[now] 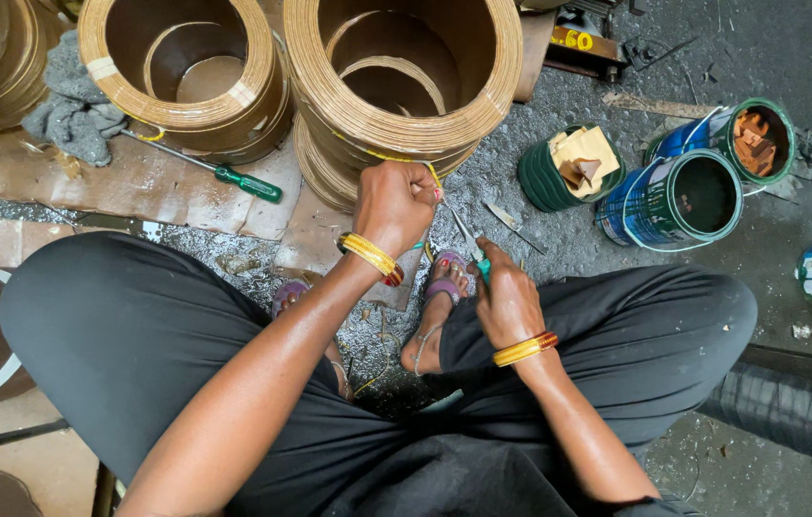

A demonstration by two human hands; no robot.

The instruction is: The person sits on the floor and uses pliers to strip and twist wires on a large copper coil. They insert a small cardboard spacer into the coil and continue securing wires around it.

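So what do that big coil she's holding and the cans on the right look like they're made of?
The coil looks like wound tan strip, maybe paper-wrapped or fibrous: matte layered edges. The cans look like painted metal: glossy blue-green walls with wire handles.

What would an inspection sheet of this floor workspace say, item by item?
Surface: grey floor strewn with metal shavings; brown board on the left.
Job's things: stack of tan coiled strip rings; yellow tie hanging on its side.
Clutter: green-handled screwdriver, grey rag, three open tins, one with folded brown paper.
Hands: left hand closed at the tie on the stack; right hand closed on a thin green-handled tool.
Cables: nothing seen.
Surroundings: the person's crossed legs in black trousers, more coiled rings behind.
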